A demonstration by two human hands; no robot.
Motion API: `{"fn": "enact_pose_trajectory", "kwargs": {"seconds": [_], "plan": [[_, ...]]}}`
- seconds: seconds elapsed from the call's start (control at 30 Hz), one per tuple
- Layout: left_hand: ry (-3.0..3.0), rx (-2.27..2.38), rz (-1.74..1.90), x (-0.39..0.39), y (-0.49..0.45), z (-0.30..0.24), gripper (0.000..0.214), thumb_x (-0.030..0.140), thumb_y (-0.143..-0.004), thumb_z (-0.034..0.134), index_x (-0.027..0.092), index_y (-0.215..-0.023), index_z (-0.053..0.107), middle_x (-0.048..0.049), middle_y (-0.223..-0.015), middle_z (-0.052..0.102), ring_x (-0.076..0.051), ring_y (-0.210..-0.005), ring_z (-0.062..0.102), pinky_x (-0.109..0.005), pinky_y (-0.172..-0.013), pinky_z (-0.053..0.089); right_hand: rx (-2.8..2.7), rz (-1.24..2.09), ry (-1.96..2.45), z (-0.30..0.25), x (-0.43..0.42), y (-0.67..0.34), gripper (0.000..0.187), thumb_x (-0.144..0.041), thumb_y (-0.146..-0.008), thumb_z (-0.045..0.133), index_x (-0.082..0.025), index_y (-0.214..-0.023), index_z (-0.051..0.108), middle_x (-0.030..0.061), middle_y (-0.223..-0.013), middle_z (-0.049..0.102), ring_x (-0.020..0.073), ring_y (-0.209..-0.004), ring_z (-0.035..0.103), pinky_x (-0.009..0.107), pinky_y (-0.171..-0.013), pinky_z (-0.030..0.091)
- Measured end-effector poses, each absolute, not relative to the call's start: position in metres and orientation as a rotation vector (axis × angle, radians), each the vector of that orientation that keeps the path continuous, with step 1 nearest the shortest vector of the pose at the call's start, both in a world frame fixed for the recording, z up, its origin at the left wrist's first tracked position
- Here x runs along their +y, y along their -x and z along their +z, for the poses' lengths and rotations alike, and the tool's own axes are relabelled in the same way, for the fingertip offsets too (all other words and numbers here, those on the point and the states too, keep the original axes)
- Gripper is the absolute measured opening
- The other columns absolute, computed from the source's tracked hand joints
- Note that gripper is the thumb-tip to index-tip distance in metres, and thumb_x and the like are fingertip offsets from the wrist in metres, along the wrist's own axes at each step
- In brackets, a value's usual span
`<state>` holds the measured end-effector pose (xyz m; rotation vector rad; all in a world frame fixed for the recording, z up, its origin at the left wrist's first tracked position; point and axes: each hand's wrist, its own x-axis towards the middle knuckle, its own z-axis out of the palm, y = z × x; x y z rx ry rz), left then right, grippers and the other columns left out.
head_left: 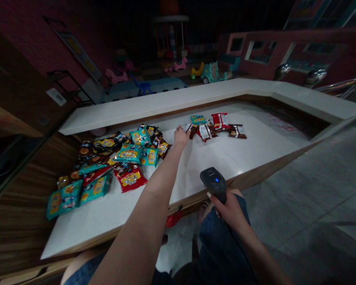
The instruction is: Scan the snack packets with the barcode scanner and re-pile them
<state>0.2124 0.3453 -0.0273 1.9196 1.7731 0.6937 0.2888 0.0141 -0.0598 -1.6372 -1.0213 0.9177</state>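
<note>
My left hand [181, 136] reaches over the counter, its fingers bent at the left end of a brown snack packet [192, 130], which it appears to grip; the fingertips are partly hidden. Beside that packet lie a silver-backed packet [207, 132], a red packet [220, 121], a teal packet [197, 119] and another brown packet [237, 131]. My right hand [228, 208] is wrapped round the handle of a black barcode scanner [213, 180] with a blue light on top. It is held at the counter's front edge, above my lap.
On the left of the white counter [213, 158] sits a heap of snack packets [127, 152] in teal, brown and red. A raised white ledge [166, 102] runs along the back. Beyond it stand play vehicles, including a teal toy car [213, 73].
</note>
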Motion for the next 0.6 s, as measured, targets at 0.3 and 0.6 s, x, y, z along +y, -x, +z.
{"fn": "enact_pose_trajectory", "kwargs": {"seconds": [0.3,0.6], "plan": [[-1.722,1.835,0.623,0.324,-0.213,-0.022,0.052,0.013,-0.081,0.076,0.003,-0.130,0.063,-0.0303,-0.142,0.063,-0.037,-0.142,0.055,-0.041,-0.114,0.043,-1.081,0.881,1.667,-0.057,0.010,-0.290,0.034,-0.059,-0.081,0.064,-0.028,-0.074,0.055,-0.0005,-0.048,0.056,0.0255,-0.053,0.065,0.031,-0.047,0.047],[-1.343,1.492,0.682,0.236,-0.160,-0.031,0.029,0.010,-0.080,0.078,0.011,-0.107,0.069,-0.0130,-0.102,0.080,-0.025,-0.097,0.078,-0.030,-0.080,0.062,-1.116,0.779,1.627,-0.045,0.000,-0.283,0.036,-0.059,-0.081,0.070,-0.026,-0.074,0.060,0.0004,-0.049,0.061,0.0253,-0.056,0.068,0.030,-0.050,0.050]]}}
